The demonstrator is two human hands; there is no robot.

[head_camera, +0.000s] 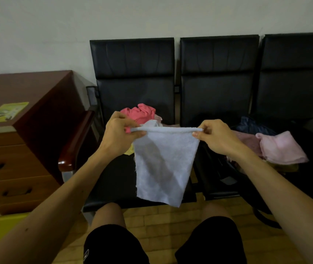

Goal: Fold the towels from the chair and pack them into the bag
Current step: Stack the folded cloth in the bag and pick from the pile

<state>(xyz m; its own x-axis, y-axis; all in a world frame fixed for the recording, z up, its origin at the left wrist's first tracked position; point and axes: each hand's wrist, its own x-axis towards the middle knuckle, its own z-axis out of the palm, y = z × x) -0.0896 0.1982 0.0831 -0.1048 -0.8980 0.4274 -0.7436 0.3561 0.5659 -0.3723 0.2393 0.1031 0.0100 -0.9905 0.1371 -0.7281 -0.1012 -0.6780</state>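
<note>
Pinching top corners of the white towel (163, 164) with left hand (120, 134) and right hand (215, 137), above the chair seat (113, 180).
Keep top edge taut and match corners squarely before packing by the folded pink towel (283, 149) at the black bag (311, 180).

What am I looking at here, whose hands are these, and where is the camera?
No machine here: a person wears one wide-angle camera on their head, looking forward and down. Their own left hand and right hand pinch the top corners of a white terry towel, which hangs in front of a row of black padded chairs. A crumpled coral-pink towel lies on the seat behind it. To the right, a folded pale pink towel rests on what seems a black bag.
</note>
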